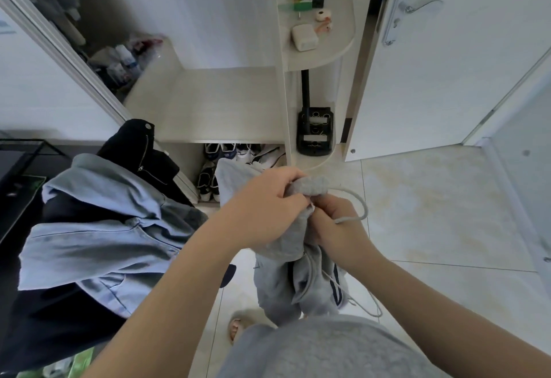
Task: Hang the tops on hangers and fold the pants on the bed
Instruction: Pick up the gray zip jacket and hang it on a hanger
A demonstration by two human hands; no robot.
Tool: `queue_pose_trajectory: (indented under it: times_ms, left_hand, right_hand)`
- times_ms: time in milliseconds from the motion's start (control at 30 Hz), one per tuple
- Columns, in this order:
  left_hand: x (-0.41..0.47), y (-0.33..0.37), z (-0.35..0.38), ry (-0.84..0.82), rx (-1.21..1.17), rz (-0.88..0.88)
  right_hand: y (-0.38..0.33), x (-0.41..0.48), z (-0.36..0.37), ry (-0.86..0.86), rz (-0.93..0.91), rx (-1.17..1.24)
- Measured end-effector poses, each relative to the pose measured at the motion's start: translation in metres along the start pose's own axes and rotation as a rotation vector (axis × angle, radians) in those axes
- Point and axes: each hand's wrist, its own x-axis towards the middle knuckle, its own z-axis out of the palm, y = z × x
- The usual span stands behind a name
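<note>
Head view: I look down past two bare forearms at a wardrobe corner and pale tiles.
Grips, two: the left grip [268, 207] has its fingers curled tight over the bunched upper edge of the grey garment [283, 282]. The right grip [337, 228] sits just beside it, knuckles touching, fingers curled into the same cloth.
Grey garment, one: held at frame centre and hanging to 6 o'clock above the floor, with dark stripes on a lower fold. I cannot tell whether it is a top or pants.
Cord, one: the grey cord [362, 207] loops out of the bunch toward 3 o'clock, over the right grip.
Other clothes, two: the blue shirt [98, 228] is spread over a dark surface at 9 o'clock. The black jacket [134, 145] with a zip lies at 10 o'clock, touching it.
Shoes: a crowded row of shoes [226, 165] under the wardrobe shelf, near 12 o'clock of the grips; too packed for me to count.
Edges: the white door [447, 79] with one lever handle [417, 7] stands at 2 o'clock. The rounded corner shelf [337, 52] is at 1 o'clock, just beside it.
Open room: bare floor [432, 213] from 3 to 5 o'clock.
</note>
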Motion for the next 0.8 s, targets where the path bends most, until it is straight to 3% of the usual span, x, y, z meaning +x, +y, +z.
queue_pose_trajectory:
  times_ms: [133,267,433,567,667,800]
  left_hand:
    - [0.002,0.007,0.013,0.012,-0.022,0.026]
    - [0.001,-0.005,0.008,0.205,0.130,0.101]
    - [-0.004,-0.012,0.005,0.374,0.658,0.312]
    - [-0.002,-0.022,-0.016,0.213,0.722,0.363]
    - [-0.004,-0.022,-0.002,0.286,0.781,0.394]
    - [0.001,-0.026,0.019,0.291,0.724,0.270]
  right_hand:
    - [-0.001,0.001,-0.002,0.043,0.039,-0.006]
    - [-0.016,0.003,-0.017,-0.027,-0.052,0.090]
    - [-0.023,0.004,-0.023,-0.050,-0.063,0.115]
    - [-0.032,0.008,-0.033,-0.110,-0.152,0.047]
    - [-0.033,0.015,-0.033,-0.087,-0.177,-0.022]
    - [-0.032,0.027,-0.024,-0.009,-0.207,-0.037]
